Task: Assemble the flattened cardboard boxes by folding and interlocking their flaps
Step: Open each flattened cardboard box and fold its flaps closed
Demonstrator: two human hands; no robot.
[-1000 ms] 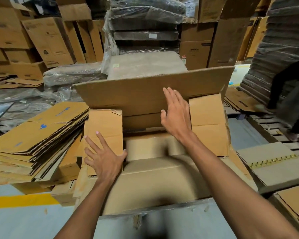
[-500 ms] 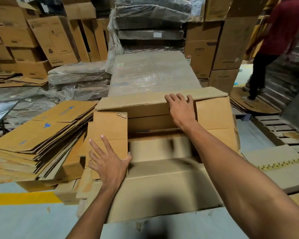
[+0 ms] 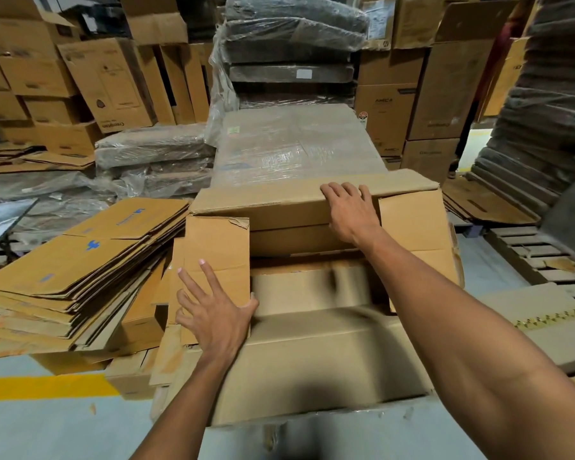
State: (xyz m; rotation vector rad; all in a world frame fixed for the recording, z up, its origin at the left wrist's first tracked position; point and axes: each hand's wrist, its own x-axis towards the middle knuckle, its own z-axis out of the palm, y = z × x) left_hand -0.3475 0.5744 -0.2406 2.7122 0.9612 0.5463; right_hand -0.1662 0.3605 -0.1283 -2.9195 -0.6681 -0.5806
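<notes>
Standing open just in front of the person, the cardboard box [image 3: 312, 370] is sitting low, as it seems on the floor [image 3: 47, 426], between a stack of flattened boxes [image 3: 80, 260] on its left and a wooden pallet [image 3: 528, 254] on its right. Its body is already in shape, but the flaps are not yet interlocking.

The right hand [image 3: 351, 214] is reaching across the opening and grasping the far long flap [image 3: 263, 207]. Its fingers [image 3: 341, 189] are bending over the folded edge, and the palm is lying on the face turned to the person. The left hand [image 3: 216, 315] is pressing on the left short flap [image 3: 219, 240] with fingers released, spread and straight, the thumb lying at the inner edge. This flap is not lying flat yet. The right short flap [image 3: 415, 224] is standing free and no hand is touching it. The near side is blurred, so its flap cannot be told.

By judgement, this box is about in the middle of its work: the flaps are waiting to be folded and tucked, and the flat boxes in the stack are waiting after it. Behind, wrapped bundles [image 3: 296, 144] are lying.
</notes>
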